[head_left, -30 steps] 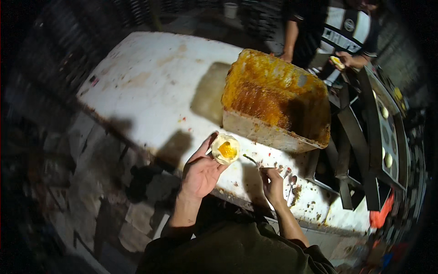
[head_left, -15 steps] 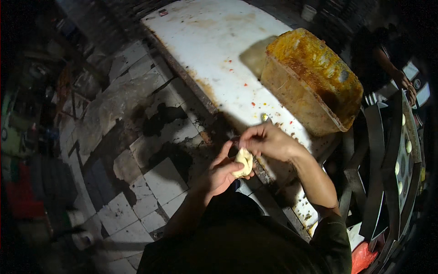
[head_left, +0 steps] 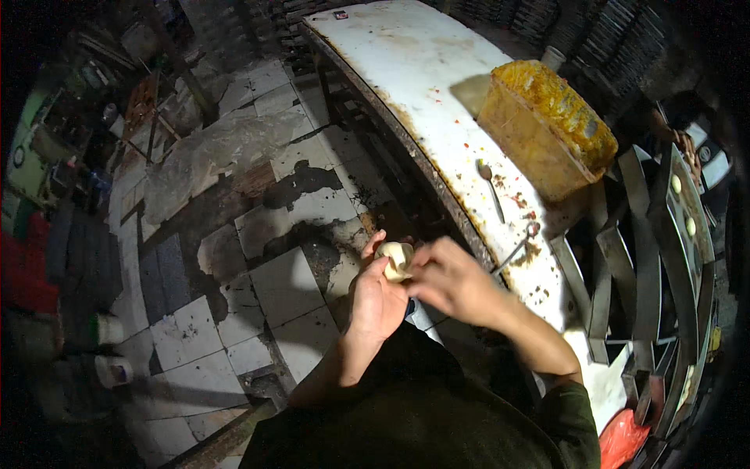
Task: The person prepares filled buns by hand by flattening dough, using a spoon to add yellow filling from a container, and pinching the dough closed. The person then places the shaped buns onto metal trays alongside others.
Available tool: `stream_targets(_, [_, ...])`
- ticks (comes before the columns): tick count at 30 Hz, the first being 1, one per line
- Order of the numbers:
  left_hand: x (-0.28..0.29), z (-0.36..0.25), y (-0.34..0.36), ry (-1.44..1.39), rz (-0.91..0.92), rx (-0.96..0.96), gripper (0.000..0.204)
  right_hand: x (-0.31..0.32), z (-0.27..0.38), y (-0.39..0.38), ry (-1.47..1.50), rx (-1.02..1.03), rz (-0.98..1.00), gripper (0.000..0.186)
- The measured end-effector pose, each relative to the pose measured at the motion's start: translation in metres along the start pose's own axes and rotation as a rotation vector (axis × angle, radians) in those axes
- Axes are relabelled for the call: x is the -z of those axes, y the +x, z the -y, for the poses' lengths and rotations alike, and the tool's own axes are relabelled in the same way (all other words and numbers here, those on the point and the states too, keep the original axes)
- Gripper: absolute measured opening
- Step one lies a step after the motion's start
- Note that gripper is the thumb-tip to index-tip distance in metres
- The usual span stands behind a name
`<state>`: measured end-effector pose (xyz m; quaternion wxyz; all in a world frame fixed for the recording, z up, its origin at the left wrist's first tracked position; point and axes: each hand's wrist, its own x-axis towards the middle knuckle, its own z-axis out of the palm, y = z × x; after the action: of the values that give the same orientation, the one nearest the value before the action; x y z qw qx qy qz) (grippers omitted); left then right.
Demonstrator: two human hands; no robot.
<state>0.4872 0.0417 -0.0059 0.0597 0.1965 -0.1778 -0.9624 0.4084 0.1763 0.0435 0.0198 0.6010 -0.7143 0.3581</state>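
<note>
Head view: beside the white table (head_left: 437, 117), a pale dough piece (head_left: 397, 256) is held by thumb and fingers of the left hand (head_left: 378, 303). The right hand (head_left: 451, 283) is blurred at its edge; whether dough is pinched cannot be told.

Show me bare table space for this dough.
The widest bare patch is the far stretch of the white table, lightly stained, between the dark-red pack and the orange-smeared tub. It's crowded nearer the dough, where two spoons and crumbs lie beside the tub and metal trays.
</note>
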Motion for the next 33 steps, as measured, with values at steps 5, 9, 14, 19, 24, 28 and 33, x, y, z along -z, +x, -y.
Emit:
stream_targets(5, [0.014, 0.03, -0.061, 0.035, 0.327, 0.135, 0.038, -0.007, 0.076, -0.046, -0.523, -0.022, -0.118, 0.021])
stream_targets(9, [0.021, 0.05, -0.097, 0.618, 0.545, -0.047, 0.039, 0.026, 0.108, -0.077, 0.213, -0.509, -0.034, 0.012])
stream_targets(14, [0.013, 0.092, -0.122, 0.323, 0.496, -0.021, 0.035, 0.026, 0.138, -0.127, 0.094, -0.576, -0.338, 0.014])
stream_targets(19, [-0.015, 0.152, -0.155, 0.24, 0.358, 0.196, 0.027, 0.02, 0.175, -0.201, -0.664, -0.233, -0.442, 0.033])
stream_targets(24, [-0.049, 0.246, -0.195, 0.282, 0.82, 0.272, 0.034, 0.081, 0.199, -0.311, 0.172, -0.719, -0.642, 0.014])
stream_targets(28, [-0.079, 0.327, -0.224, 0.59, 0.817, 0.172, 0.035, 0.113, 0.224, -0.388, -0.128, -0.57, -0.799, 0.013])
stream_targets(33, [-0.114, 0.399, -0.248, 0.518, 0.669, 0.286, 0.025, 0.126, 0.241, -0.452, -0.7, -0.483, -0.743, 0.024])
